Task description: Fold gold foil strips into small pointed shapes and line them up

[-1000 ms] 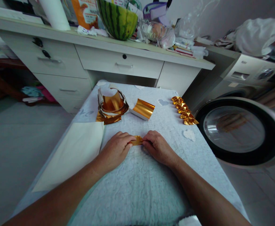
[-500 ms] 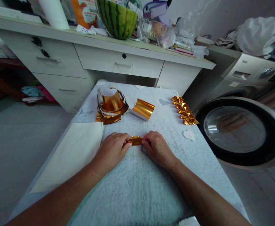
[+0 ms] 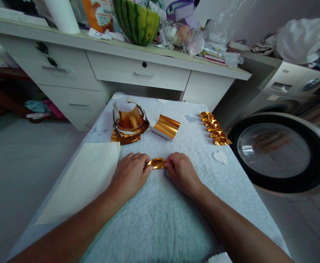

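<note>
A small folded piece of gold foil paper (image 3: pixel 157 163) is stretched between my hands, low over the middle of the cloth-covered table (image 3: pixel 160 219). My left hand (image 3: pixel 132 170) pinches its left end between thumb and fingers. At the opposite end, my right hand (image 3: pixel 183 171) is closed on it the same way. Beyond them lies a curled stack of gold paper (image 3: pixel 167 126) with white edges. A larger curled bundle of gold paper (image 3: pixel 129 120) stands at the far left. Several folded gold foil pieces (image 3: pixel 214 129) sit in a row at the far right.
A pale flat sheet (image 3: pixel 83 179) covers part of the table's left side. Behind the table is a white desk with drawers (image 3: pixel 140 75), holding half a watermelon (image 3: pixel 138 23) and plastic bags. To the right, a washing machine's round door (image 3: pixel 277 151) stands open beside the table edge.
The gold paper between my hands has tilted, and its face now catches more light. My left hand has shifted slightly; my right hand has hardly moved.
</note>
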`<state>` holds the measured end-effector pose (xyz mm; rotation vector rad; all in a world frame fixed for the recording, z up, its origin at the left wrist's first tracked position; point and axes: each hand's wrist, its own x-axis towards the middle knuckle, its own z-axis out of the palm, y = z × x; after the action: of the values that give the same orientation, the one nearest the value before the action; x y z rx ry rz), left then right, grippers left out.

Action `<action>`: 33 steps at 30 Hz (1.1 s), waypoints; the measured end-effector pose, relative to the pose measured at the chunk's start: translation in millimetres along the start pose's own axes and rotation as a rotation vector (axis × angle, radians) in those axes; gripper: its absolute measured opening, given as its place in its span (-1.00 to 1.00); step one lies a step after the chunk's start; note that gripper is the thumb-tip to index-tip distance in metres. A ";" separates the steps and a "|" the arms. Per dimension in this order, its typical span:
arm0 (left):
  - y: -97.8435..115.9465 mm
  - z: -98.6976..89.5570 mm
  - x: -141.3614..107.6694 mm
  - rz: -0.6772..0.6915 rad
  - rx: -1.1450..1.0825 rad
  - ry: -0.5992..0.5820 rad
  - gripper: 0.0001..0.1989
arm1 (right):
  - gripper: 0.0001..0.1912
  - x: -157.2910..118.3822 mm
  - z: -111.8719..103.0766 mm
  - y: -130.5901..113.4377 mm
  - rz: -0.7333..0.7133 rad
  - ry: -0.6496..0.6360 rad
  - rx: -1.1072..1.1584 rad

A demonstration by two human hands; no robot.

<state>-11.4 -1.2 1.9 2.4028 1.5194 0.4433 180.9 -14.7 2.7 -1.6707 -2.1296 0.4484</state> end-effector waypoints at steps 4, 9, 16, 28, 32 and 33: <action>-1.3 -0.1 2.1 -0.028 -0.030 -0.017 -0.95 | -0.92 0.3 1.2 -0.3 0.022 0.003 -0.006; -2.2 1.0 5.0 -0.038 -0.092 -0.015 -0.97 | -0.91 0.2 2.3 1.2 0.000 0.022 0.006; 2.5 0.1 3.8 -0.064 -0.264 -0.025 -0.94 | -0.89 -2.1 -1.9 7.0 -0.037 0.068 0.157; -0.5 -3.9 4.4 -0.010 -0.398 -0.023 -0.81 | -0.92 -4.0 -3.0 13.4 0.052 0.056 0.490; -0.5 -5.7 4.0 -0.026 -0.467 -0.012 -0.79 | -0.91 -4.9 -3.8 12.9 0.070 0.051 0.573; -0.3 -6.3 3.9 -0.031 -0.475 -0.012 -0.79 | -0.92 -5.1 -3.8 12.9 0.071 0.051 0.591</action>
<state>-12.5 2.8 8.0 2.0061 1.2686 0.6933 194.8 -16.6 -0.7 -1.3907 -1.6746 0.9382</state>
